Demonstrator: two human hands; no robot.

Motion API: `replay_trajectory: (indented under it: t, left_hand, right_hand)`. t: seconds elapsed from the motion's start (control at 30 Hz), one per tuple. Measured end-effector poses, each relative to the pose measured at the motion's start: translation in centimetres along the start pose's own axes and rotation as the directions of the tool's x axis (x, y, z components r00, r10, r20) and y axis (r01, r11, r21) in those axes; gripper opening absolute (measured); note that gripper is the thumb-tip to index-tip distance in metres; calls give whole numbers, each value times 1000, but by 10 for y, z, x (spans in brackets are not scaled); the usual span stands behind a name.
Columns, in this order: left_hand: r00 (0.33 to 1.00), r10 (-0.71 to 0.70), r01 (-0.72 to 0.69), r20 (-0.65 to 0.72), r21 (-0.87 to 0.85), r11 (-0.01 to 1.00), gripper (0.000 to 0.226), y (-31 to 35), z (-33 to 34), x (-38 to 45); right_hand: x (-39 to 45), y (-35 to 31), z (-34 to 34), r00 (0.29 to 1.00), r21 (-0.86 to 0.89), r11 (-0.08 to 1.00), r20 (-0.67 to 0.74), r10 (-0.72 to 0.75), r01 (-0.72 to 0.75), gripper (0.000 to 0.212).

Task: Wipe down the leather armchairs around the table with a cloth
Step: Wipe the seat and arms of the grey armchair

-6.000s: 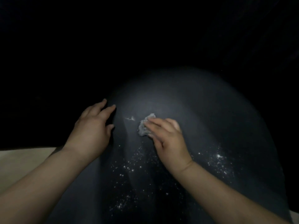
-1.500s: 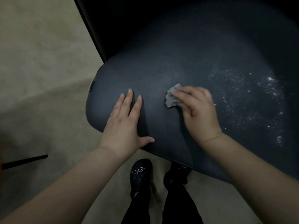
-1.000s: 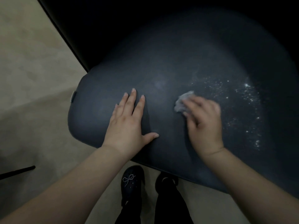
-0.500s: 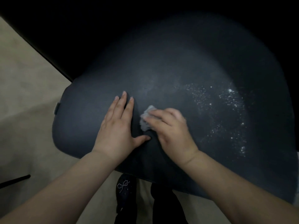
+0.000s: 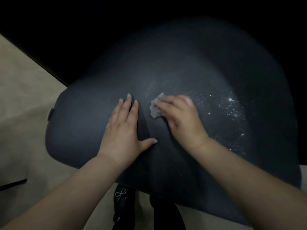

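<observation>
Two hands on the armchair [image 5: 166, 72] cushion, head view. Right hand [image 5: 182, 118] presses a small crumpled cloth [image 5: 155, 108] under curled fingertips; the wad pokes out just beyond them, toward the left hand [image 5: 123, 130], which lies flat and open, bracing. Cloth judged soft, light, best pinched at its bunched middle. White specks [image 5: 229, 113] lie beyond the right hand's outer side.
</observation>
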State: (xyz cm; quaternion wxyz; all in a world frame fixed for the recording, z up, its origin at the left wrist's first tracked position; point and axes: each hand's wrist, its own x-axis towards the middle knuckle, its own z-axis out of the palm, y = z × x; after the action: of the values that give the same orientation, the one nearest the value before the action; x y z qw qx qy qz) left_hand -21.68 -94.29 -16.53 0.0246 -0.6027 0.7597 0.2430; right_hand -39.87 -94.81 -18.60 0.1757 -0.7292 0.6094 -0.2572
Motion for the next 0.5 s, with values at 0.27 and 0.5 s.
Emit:
replay_trajectory:
  t: [0.27,0.5]
  left_hand:
    - [999,34,-34,8,-15,999,120,22,1,16]
    - [997,74,-73,21,-26,997,116,40,7,27]
  right_hand:
    - [-27,17,-18,927,-22,951,-232,295,-308,42]
    - [3,47,-32,915,-49,937,-237,326,-346,37]
